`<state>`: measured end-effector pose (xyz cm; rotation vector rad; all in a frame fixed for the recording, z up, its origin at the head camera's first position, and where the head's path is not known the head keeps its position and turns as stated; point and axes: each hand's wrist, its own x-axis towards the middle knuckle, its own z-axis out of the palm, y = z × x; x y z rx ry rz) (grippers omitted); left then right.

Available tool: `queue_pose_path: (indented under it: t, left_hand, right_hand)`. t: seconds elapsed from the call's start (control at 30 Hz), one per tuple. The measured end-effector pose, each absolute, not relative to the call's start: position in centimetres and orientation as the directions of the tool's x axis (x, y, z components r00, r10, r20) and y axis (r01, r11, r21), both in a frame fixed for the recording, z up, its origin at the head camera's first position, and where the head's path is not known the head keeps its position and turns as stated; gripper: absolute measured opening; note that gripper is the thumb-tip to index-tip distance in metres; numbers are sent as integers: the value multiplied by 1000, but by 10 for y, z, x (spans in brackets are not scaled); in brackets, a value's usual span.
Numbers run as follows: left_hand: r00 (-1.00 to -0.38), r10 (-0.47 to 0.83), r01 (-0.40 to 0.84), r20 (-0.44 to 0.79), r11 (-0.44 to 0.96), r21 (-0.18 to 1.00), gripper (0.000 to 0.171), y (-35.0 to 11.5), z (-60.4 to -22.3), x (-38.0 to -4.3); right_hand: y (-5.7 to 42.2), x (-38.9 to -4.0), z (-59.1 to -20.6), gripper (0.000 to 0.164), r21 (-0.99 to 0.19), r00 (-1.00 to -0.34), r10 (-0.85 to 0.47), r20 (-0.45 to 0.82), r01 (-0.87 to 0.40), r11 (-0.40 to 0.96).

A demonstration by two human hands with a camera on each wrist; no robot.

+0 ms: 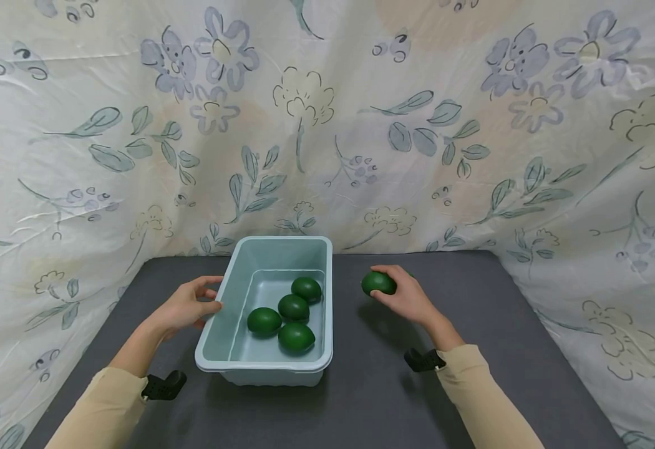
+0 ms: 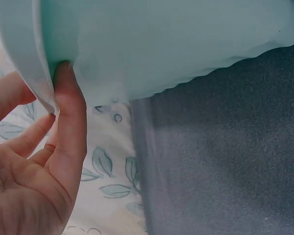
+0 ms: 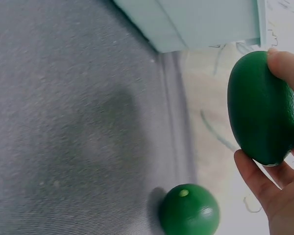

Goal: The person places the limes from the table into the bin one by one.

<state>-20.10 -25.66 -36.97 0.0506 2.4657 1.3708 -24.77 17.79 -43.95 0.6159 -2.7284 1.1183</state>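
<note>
Left hand [image 1: 184, 307]: pinches pale-blue rectangular plastic tub [image 1: 266, 366], likely for steadiness. Right hand [image 1: 408, 299]: grips glossy green oval fruit [image 3: 258, 107], presumably against slipping.

- No text, label, brand, number or sign can be read in the head view or in either wrist view.
</note>
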Motion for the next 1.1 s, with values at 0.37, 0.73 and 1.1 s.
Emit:
queue_pose_path:
  t: [0.37,0.73,1.1]
  left_hand:
    - [-949,185,-120,-257,540,833,65,-257,-371,-202]
    - [-947,187,-122,-260,542,832,65,-256,-368,-200]
    - [-947,186,-123,-262,542,831,64,-257,-368,-201]
  right_hand:
    - [165,-252,-416,53,-630,-898,-331,289,-439,641]
    - [145,-257,-391,53,-619,-875,-366,317,-483,619]
    - [121,-261,-367,51,-623,-836,-428,344,-544,563]
